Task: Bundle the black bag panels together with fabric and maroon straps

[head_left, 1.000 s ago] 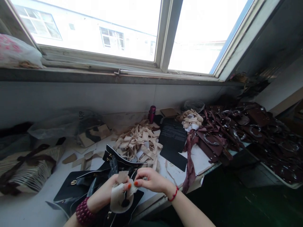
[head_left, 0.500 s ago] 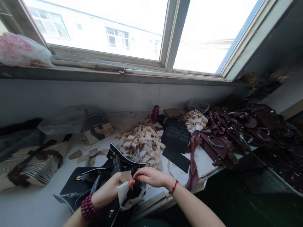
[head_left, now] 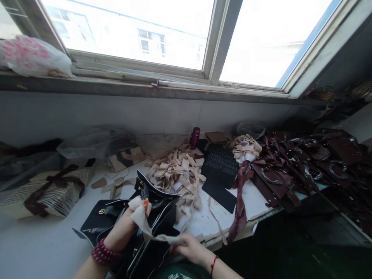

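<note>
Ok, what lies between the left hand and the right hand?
In the head view, a pale fabric strip spans from the left hand to the right hand, with a black bag beneath it.

Observed strip [head_left: 141, 220]: pale off-white, soft, narrow. Held at both ends, higher and farther at left, lower and nearer at right. Hangs slack between, bent midway. Passes over bag [head_left: 166, 224]; cannot confirm contact. Appears black, at near centre and extending left, with white edging and gold-coloured fittings. Lies with panels splayed and overlapping.
</note>
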The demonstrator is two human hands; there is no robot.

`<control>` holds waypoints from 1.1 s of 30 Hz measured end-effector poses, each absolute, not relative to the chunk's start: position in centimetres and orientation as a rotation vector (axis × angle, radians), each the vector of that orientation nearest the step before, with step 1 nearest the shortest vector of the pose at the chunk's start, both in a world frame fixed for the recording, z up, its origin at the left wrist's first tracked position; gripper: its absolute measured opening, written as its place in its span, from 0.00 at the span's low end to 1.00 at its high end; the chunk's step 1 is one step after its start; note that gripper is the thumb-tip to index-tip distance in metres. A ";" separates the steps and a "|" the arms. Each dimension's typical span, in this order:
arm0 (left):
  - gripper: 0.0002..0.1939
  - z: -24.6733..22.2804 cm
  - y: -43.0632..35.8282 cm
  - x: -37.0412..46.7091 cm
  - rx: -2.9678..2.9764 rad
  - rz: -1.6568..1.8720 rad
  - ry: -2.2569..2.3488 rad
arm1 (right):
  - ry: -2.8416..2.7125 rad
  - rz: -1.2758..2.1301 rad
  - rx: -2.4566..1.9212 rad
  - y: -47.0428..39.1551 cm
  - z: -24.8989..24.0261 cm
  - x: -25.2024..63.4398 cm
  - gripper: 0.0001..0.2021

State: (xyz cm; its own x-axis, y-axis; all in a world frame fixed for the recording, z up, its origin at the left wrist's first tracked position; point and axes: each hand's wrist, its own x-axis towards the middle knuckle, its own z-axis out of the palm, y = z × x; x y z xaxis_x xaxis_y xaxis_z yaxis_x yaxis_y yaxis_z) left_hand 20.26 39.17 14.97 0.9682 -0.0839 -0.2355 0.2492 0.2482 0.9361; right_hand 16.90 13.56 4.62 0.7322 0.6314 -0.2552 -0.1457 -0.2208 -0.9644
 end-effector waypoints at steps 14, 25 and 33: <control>0.23 17.0 34.7 20.5 1.517 -0.552 -0.296 | -0.898 0.655 -2.165 13.7 21.7 22.6 0.11; 0.14 16.7 35.2 19.9 1.823 -0.543 -0.434 | -0.896 0.900 -2.126 14.7 21.6 23.3 0.13; 0.16 16.0 34.8 19.4 1.406 -0.492 -0.131 | -0.552 0.799 -1.545 16.5 17.6 22.5 0.23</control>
